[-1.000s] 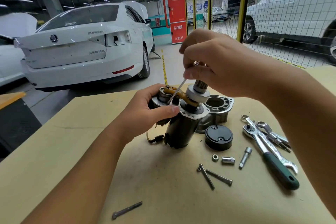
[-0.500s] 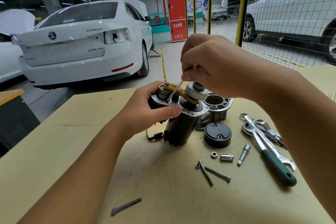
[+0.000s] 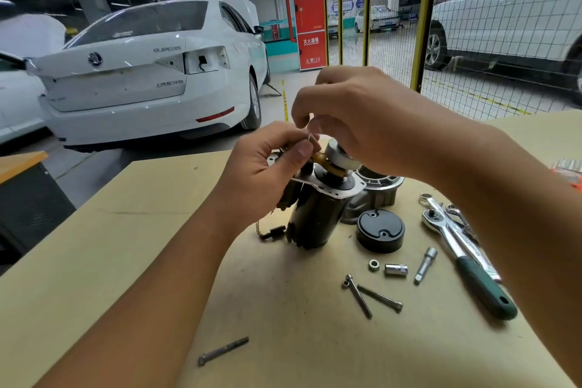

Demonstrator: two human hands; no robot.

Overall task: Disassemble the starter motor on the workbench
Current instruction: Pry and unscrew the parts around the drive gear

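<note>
The black starter motor [image 3: 318,217] stands upright on the workbench [image 3: 126,261], with a brass-coloured fork lever [image 3: 327,165] and a silver pinion [image 3: 338,156] at its top. My left hand [image 3: 267,179] grips the motor's upper left side, thumb pressed near the lever. My right hand [image 3: 356,123] hovers over the top, fingers pinched on a thin metal pin [image 3: 310,135] that is mostly hidden. The removed aluminium nose housing [image 3: 378,189] and a black end cap [image 3: 379,230] lie right of the motor.
On the bench to the right lie a green-handled ratchet [image 3: 472,264], wrenches [image 3: 441,208], an extension bar [image 3: 425,264], a socket [image 3: 396,269], a nut [image 3: 373,264] and two long bolts [image 3: 368,296]. Another bolt [image 3: 223,350] rests near the front. A white car [image 3: 141,72] and mesh fence [image 3: 472,41] stand beyond.
My right hand has slid left and down over the motor's top, now hiding most of the thin pin. My left thumb has risen toward the lever.
</note>
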